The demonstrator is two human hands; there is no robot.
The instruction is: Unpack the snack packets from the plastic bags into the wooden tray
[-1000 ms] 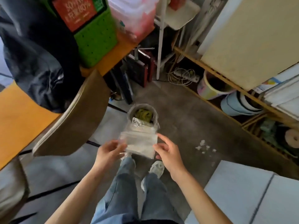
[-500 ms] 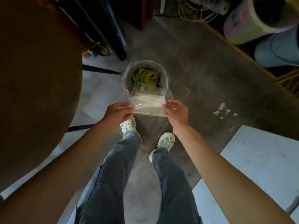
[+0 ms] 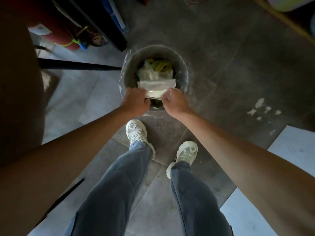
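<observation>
Chair seat (image 3: 18,92): a broad dark curved surface filling the left edge of the view, with a black leg (image 3: 78,66) running from it across the floor towards the bin.
Red roll (image 3: 59,31): lies on the floor at upper left, tied with a yellow-green cord.
Left hand (image 3: 135,101): fingers curled, its grip pinching the left end of the plastic bag, just over the near rim of the bin.
Plastic bag (image 3: 156,86): clear, flattened and held stretched between both hands, directly above the bin's opening; whether anything is in it I cannot tell.
Bin (image 3: 182,65): round, lined with a clear liner, standing on the floor ahead of the feet; crumpled clear and yellow wrappings lie inside.
Right hand (image 3: 176,103): fingers curled, its grip pinching the right end of the same bag, near the left hand.
Legs: blue jeans and pale trainers (image 3: 136,132), standing on the grey floor (image 3: 230,82) just behind the bin.
White flecks (image 3: 262,108): scattered on the floor right of the bin.
White board (image 3: 293,150): flat at the lower right corner of the view.
</observation>
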